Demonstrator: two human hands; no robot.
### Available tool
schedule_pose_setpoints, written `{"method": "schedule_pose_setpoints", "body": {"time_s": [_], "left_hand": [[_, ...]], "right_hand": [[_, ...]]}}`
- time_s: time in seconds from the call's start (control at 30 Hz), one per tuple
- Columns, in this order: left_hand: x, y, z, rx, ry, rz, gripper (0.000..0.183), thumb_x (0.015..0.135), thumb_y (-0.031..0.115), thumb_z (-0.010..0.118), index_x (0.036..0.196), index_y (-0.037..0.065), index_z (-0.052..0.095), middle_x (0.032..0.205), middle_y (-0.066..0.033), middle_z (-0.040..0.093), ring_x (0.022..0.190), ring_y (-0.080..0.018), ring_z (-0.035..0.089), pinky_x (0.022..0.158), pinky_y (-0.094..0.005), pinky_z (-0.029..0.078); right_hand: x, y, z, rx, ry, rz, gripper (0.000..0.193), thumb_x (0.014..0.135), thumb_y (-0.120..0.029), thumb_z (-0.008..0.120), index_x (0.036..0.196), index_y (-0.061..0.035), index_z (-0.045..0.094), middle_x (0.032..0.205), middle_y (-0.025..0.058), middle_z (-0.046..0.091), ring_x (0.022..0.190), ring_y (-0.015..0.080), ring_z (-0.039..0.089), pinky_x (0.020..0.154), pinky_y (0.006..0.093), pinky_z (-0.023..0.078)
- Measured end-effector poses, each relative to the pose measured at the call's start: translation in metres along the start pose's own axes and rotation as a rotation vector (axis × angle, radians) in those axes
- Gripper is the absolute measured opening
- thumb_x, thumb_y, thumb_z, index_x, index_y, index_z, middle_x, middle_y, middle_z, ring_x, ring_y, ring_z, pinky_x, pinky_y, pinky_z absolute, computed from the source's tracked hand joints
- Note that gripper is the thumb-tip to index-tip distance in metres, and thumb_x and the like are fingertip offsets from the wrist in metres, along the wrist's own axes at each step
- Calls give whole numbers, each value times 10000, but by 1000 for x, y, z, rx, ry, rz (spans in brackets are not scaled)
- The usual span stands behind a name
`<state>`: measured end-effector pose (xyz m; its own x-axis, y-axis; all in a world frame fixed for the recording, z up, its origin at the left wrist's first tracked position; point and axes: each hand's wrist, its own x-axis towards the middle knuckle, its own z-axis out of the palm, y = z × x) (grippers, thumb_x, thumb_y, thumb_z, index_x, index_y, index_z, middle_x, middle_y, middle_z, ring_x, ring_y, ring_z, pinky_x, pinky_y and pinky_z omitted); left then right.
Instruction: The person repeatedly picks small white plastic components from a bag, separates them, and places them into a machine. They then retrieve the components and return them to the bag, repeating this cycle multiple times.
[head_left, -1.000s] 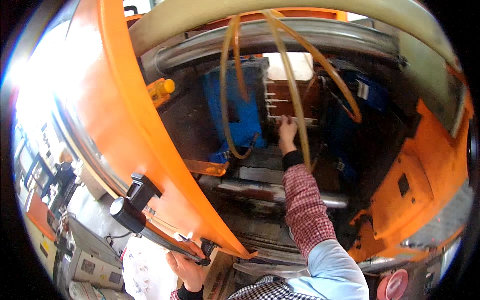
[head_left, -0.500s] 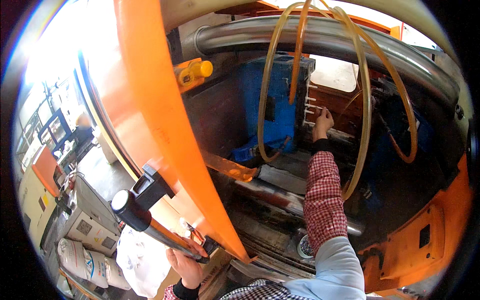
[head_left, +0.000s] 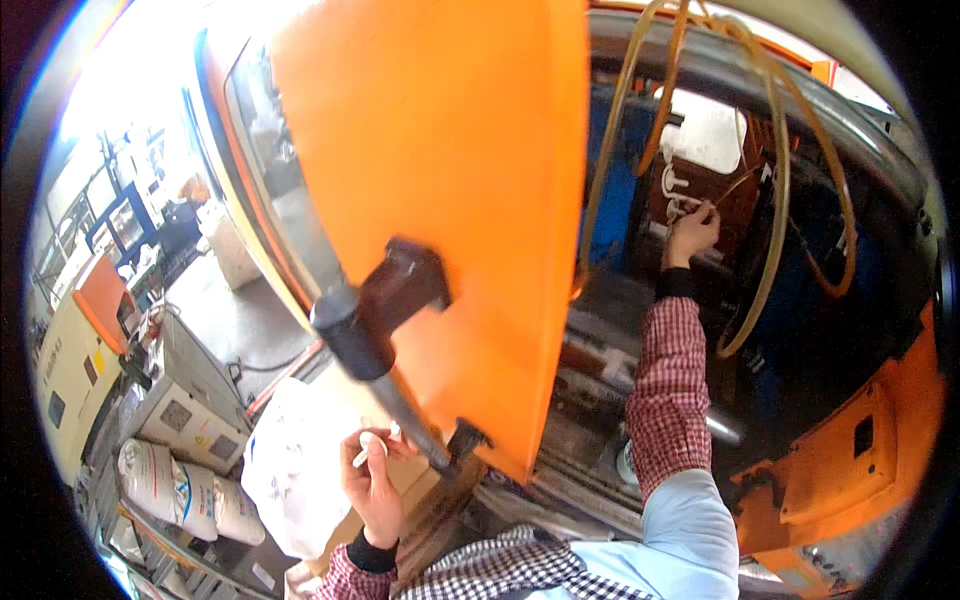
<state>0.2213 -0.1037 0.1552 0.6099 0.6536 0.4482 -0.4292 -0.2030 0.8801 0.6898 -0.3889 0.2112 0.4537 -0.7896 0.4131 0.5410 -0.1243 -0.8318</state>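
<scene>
My right hand [head_left: 692, 234] reaches deep into the machine with its fingers pinched at the end of a branched white plastic moulding [head_left: 674, 186]. The moulding shows in front of a reddish-brown metal face. My left hand [head_left: 374, 490] is raised beside the lower end of the door handle [head_left: 405, 400], not wrapped round it. Between its thumb and fingers sits a small white piece [head_left: 370, 452], whose exact shape I cannot make out. The orange sliding door [head_left: 470, 200] stands between my two arms and partly covers the opening.
Amber hoses [head_left: 778, 220] hang in loops before my right arm. Blue blocks [head_left: 612, 170] flank the space inside. A white bag [head_left: 290, 470] stands below my left hand, near filled sacks [head_left: 190, 490] and a grey cabinet [head_left: 190, 395]. An orange guard [head_left: 840, 450] is at right.
The door has slid right across the opening. My left hand has come off the handle and shows a white piece. The white moulding now hangs at my right fingers; the view has shifted somewhat.
</scene>
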Motion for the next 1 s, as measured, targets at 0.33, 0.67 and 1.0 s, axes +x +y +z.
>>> {"method": "schedule_pose_setpoints", "body": {"time_s": [0.33, 0.67, 1.0], "left_hand": [[-44, -41, -128, -86, -51, -554, 262, 913, 113, 552, 1144, -8, 534, 746, -31, 555, 616, -76, 518, 546, -204, 432], [-78, -39, -199, -419, 13, -700, 319, 887, 39, 547, 1190, -42, 487, 1050, -177, 597, 941, -257, 633, 876, -319, 507], [-87, -16, -231, -339, 101, -647, 317, 903, 54, 536, 1188, -64, 464, 1079, -176, 588, 976, -281, 620, 881, -350, 523]], "right_hand": [[-307, -128, -359, -71, -501, -558, 187, 933, -70, 429, 1027, 76, 497, 906, 147, 545, 691, 199, 532, 558, 280, 437], [-500, -107, -257, 149, -1491, -259, 97, 865, -30, 580, 953, -12, 545, 846, 147, 564, 756, 303, 584, 659, 347, 467], [-607, -103, -202, 197, -1915, -81, 277, 824, -151, 642, 1038, 17, 593, 869, 159, 619, 717, 265, 617, 646, 345, 493]]}}
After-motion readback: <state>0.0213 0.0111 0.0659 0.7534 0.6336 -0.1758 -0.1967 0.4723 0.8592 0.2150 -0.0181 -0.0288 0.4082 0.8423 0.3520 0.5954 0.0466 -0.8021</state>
